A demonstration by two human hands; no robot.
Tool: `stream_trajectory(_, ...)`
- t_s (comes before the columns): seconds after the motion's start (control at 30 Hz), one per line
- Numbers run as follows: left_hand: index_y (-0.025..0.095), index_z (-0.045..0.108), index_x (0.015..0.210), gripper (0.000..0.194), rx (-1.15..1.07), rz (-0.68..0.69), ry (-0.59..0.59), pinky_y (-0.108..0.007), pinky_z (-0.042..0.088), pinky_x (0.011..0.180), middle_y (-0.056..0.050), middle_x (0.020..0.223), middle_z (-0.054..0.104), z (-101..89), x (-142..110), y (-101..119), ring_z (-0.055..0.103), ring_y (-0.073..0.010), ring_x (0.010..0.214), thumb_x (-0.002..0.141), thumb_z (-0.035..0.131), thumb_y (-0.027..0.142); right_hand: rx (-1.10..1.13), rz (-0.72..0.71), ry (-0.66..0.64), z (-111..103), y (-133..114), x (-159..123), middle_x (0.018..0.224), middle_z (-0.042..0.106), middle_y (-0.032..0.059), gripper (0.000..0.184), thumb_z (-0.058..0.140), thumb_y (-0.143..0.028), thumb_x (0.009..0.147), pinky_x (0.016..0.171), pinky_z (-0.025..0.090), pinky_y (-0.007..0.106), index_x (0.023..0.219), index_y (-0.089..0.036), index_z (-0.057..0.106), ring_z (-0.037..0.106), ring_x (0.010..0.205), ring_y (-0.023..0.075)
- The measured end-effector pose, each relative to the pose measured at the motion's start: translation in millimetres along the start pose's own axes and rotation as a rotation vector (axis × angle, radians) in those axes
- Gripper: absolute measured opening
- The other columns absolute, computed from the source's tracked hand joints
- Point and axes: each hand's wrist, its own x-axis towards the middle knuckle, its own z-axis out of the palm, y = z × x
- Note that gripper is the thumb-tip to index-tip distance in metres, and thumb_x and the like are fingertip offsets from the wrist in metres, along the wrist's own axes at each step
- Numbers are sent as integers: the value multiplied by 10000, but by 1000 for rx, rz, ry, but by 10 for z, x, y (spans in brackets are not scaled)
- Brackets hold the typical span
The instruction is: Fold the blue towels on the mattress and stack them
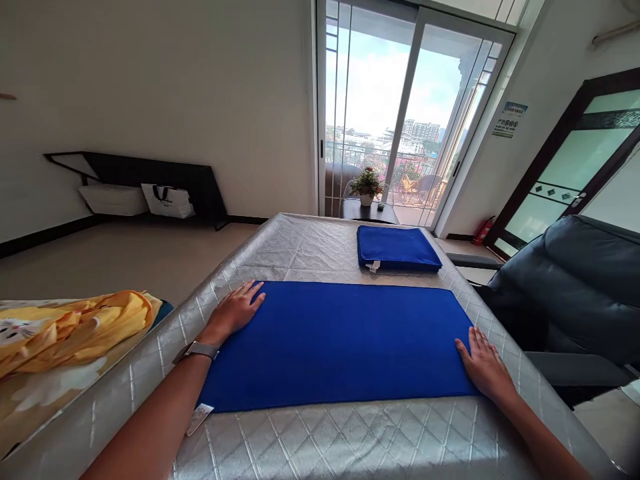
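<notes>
From afar I see the left hand (235, 311) and right hand (488, 367) lie flat, thumbs spread, at opposite ends of the blue cloth (340, 343) on the silver quilted cover (325, 440), seemingly to hold it smooth.

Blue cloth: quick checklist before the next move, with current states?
1. Left hand at the cloth's left edge: ok.
2. Right hand at its right edge: ok.
3. Blue cloth spread flat on top: ok, no big folds show.
4. White label tucked in: not ok, sticks out at the near left corner.
5. Folded blue stack apart from the cloth: ok, a gap shows.
6. Cloth's underside smooth: cannot tell, hidden.
</notes>
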Motion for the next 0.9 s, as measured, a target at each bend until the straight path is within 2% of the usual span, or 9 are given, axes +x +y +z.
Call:
stream_trajectory(0.4, 133, 442, 1536, 727, 3, 16, -24, -463, 246, 1228, -144, 1621, 382, -4, 3, -19, 346, -302, 1496, 991, 223, 560, 112, -67, 103, 103, 187, 4, 1659, 277, 176, 948, 95, -665, 926, 1269, 141, 440, 1575, 1, 280, 213, 1545, 264)
stream_trajectory(0.73, 142, 466, 1522, 704, 9, 7, -7, -447, 269, 1220, -127, 1612, 402, -25, -24, 30, 349, -280, 1496, 989, 235, 539, 127, -52, 85, 116, 209, 17, 1666, 264, 168, 962, 101, -685, 919, 1266, 161, 457, 1582, -9, 271, 221, 1542, 280)
stream_trajectory(0.9, 138, 463, 1523, 696, 10, 9, 0, -470, 271, 1218, -132, 1611, 403, -36, -36, 51, 359, -295, 1490, 992, 245, 530, 117, -59, 97, 115, 213, 22, 1660, 280, 167, 952, 106, -680, 917, 1265, 165, 457, 1579, -18, 279, 239, 1537, 284)
